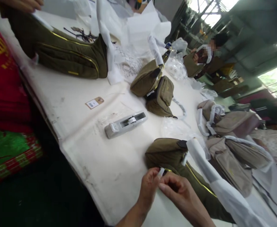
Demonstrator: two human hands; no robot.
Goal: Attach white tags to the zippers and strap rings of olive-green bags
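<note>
An olive green bag point(197, 179) with gold zips lies on the white table at the lower right, its strap point(223, 186) wrapped in white material. At the bag's near left end, my left hand point(150, 186) pinches a small whitish strip point(161, 172). My right hand point(178, 192) is beside it, thumb and forefinger closed at the same strip. A grey tape dispenser point(126, 124) rests farther up the table. Behind it lies a brown and white tag point(94, 102).
Another olive bag point(67, 60) sits at the upper left, under another person's hand point(27, 4). Smaller olive bags point(160, 96) occupy the middle. Taupe bags point(233, 154) are piled right. A person point(204, 53) holds a bag at the far end. The table edge point(74, 170) runs along the left.
</note>
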